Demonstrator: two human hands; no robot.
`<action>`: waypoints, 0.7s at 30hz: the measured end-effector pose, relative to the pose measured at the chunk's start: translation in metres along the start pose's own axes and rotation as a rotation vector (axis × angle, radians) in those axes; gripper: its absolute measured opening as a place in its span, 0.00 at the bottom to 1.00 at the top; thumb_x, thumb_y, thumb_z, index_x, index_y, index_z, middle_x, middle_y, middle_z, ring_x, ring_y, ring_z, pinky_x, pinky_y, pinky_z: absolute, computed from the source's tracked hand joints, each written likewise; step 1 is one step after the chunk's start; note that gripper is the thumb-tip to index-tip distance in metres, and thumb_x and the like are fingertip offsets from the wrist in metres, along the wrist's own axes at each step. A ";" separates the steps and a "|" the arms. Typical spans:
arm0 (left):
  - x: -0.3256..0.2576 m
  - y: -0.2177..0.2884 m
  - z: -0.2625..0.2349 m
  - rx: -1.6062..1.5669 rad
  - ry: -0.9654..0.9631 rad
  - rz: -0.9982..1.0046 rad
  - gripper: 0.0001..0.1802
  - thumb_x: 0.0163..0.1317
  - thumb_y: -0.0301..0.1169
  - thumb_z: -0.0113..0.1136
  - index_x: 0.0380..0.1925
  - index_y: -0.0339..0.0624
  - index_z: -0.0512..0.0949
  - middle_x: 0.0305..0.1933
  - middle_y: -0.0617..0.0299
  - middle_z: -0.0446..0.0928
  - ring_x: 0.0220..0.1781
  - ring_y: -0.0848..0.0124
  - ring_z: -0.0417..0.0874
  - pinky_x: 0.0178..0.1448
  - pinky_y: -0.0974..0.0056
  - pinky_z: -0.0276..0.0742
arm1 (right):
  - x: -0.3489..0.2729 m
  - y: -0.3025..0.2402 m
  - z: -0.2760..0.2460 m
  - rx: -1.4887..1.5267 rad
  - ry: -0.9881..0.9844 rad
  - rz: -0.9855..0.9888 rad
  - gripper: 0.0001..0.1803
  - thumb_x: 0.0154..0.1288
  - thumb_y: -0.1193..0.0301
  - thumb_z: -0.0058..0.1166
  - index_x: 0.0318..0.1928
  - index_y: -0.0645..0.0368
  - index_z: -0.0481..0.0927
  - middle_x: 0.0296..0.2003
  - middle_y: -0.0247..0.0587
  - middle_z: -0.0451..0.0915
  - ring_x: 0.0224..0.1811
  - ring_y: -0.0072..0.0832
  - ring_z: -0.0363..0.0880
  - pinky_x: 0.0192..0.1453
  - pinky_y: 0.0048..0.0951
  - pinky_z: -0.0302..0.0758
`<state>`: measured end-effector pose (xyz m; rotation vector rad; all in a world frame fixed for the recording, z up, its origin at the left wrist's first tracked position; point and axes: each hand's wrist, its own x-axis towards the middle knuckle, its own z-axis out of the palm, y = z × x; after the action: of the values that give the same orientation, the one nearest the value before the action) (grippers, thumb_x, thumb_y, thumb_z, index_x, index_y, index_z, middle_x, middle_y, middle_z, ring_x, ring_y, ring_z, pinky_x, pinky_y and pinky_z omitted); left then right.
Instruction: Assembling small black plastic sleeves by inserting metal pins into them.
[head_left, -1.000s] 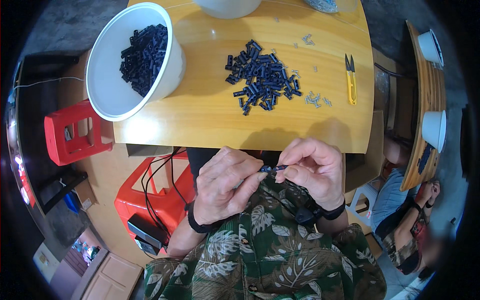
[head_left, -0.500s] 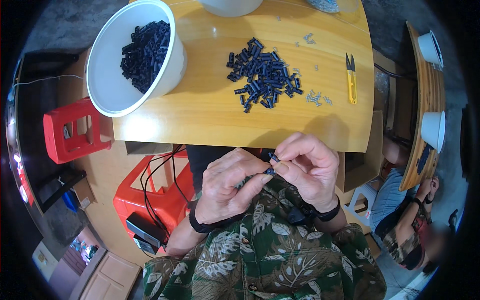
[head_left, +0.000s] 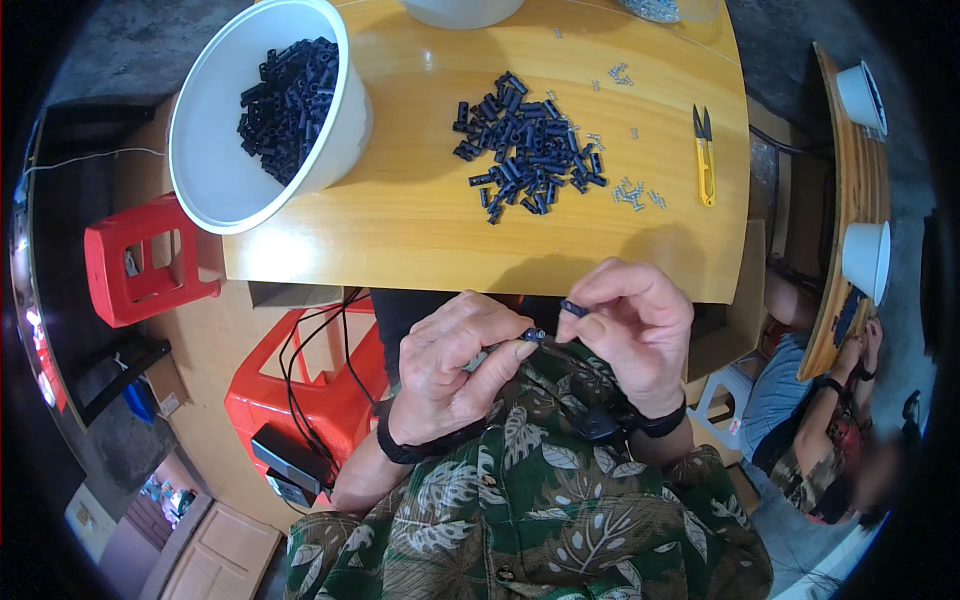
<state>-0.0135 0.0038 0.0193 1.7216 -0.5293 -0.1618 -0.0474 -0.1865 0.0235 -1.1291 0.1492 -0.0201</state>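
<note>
While both forearms come up from the lower edge over a green leaf-patterned shirt (head_left: 530, 510), the left hand (head_left: 455, 365) lies curled with its knuckles upward, thumb and forefinger pinched shut on a small dark piece (head_left: 533, 335) at their tips. Just beside it, the right hand (head_left: 635, 325) arches higher, its fingers bent down and its thumb and forefinger clamped on a short black plastic tube (head_left: 574, 309); the two pieces sit close together but apart, below the near edge of the yellow wooden table (head_left: 400, 210). Each wrist wears a black band. On the table lies a loose heap of black tubes (head_left: 528, 155), with small silver metal bits (head_left: 635, 193) and yellow-handled snips (head_left: 704, 155) to its right. At the table's left stands a white round plastic bowl (head_left: 215, 175) holding more black tubes.
</note>
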 end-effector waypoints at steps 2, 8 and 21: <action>0.000 -0.001 -0.001 -0.014 -0.002 0.012 0.08 0.56 0.21 0.68 0.36 0.33 0.81 0.32 0.53 0.83 0.34 0.62 0.84 0.38 0.62 0.78 | -0.002 -0.008 -0.005 0.030 -0.006 0.048 0.11 0.58 0.86 0.63 0.41 0.64 0.81 0.37 0.43 0.82 0.36 0.20 0.81 0.34 0.19 0.72; 0.003 0.002 -0.002 -0.021 0.020 0.033 0.09 0.52 0.20 0.70 0.34 0.36 0.81 0.32 0.55 0.83 0.31 0.60 0.84 0.37 0.61 0.78 | 0.002 -0.016 -0.013 -0.241 -0.207 0.076 0.08 0.58 0.82 0.66 0.39 0.64 0.84 0.34 0.41 0.84 0.33 0.18 0.79 0.30 0.16 0.65; 0.005 0.007 -0.004 0.075 -0.025 0.062 0.09 0.52 0.21 0.71 0.34 0.35 0.82 0.32 0.54 0.82 0.32 0.59 0.84 0.37 0.60 0.78 | 0.011 -0.020 -0.013 -0.376 -0.291 -0.057 0.07 0.57 0.83 0.65 0.37 0.66 0.84 0.32 0.43 0.83 0.34 0.30 0.82 0.38 0.27 0.76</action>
<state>-0.0090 0.0043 0.0274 1.7754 -0.6138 -0.1207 -0.0371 -0.2077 0.0350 -1.4972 -0.1453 0.1254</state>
